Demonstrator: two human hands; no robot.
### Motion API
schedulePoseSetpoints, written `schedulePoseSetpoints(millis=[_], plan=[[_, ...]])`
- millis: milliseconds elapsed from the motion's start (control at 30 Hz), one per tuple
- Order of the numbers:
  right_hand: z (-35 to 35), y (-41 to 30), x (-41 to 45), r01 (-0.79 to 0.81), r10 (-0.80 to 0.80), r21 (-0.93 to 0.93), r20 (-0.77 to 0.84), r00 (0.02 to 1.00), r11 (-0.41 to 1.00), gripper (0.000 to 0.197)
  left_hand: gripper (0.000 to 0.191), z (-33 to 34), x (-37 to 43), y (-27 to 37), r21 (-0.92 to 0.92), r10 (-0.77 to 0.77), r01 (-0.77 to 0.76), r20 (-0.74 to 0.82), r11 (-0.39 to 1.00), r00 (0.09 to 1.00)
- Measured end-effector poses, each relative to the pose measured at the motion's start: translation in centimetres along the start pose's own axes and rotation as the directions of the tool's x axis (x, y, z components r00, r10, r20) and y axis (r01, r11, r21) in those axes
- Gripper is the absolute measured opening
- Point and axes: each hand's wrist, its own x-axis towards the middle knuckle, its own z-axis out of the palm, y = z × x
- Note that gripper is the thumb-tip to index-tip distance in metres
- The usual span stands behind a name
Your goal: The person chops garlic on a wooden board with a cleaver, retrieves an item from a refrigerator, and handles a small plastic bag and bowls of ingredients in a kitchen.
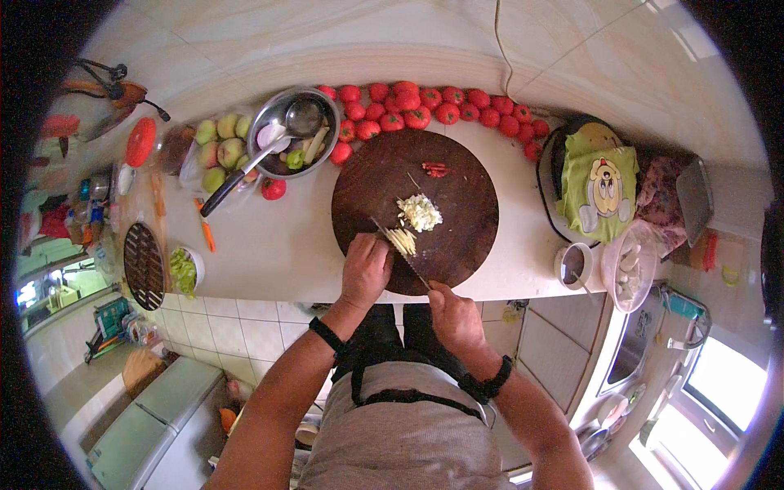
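Note:
A round dark wooden chopping board [459, 257] lies on the counter before me. My right hand [456, 318] grips the handle of a kitchen knife [401, 254], whose blade slants up to the left over the board. Beside the blade, my left hand [366, 269] rests with bent fingers at the board's lower left; whether it pins a piece is hidden. Thin pale yellow strips [402, 241] lie just right of the blade. Above them sits a heap of chopped whitish pieces [420, 212], and farther back a small pile of chopped red pieces [435, 169].
Many tomatoes [418, 117] line the wall behind the board. At back left are a metal bowl [335, 138] with a ladle [303, 117] across it, bagged fruit [230, 152] and an orange-handled peeler or knife [208, 236]. To the right stand a green cloth [576, 202], a small cup [560, 266] and a pink bowl [650, 269].

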Motion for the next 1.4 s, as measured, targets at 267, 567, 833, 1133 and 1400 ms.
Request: schedulePoseSetpoints(millis=[267, 567, 833, 1133, 1400], plan=[[-1.8, -1.0, -0.9, 0.023, -0.022, 0.042, -0.023, 0.999, 0.999, 0.036, 0.025, 0.4, -0.2, -0.2, -0.040, -0.012, 0.010, -0.035, 0.999, 0.999], [0.4, 0.5, -0.3, 0.031, -0.031, 0.028, 0.007, 0.999, 0.999, 0.040, 0.028, 0.2, -0.2, -0.1, -0.002, -0.004, 0.004, -0.050, 1.000, 0.999], [-2.7, -0.2, -1.5, -0.086, 0.010, 0.388, 0.192, 0.981, 0.918, 0.055, 0.042, -3.9, 1.9, 2.9, -0.731, -0.577, 0.645, 0.632, -0.222, 0.518], [-2.9, 2.8, -2.3, -0.201, -0.017, 0.718, 0.285, 0.958, 0.667, 0.065, 0.043, -1.2, 0.0, -0.5, -0.660, -0.345, 0.411, 0.710, -0.629, 0.614], [-5.7, 5.4, -4.9, -0.387, 0.280, 0.724, 0.271, 0.921, 0.571, 0.047, 0.028, -1.3, 2.4, 1.2, -0.140, 0.194, -0.176, 0.124, 0.974, 0.973]])
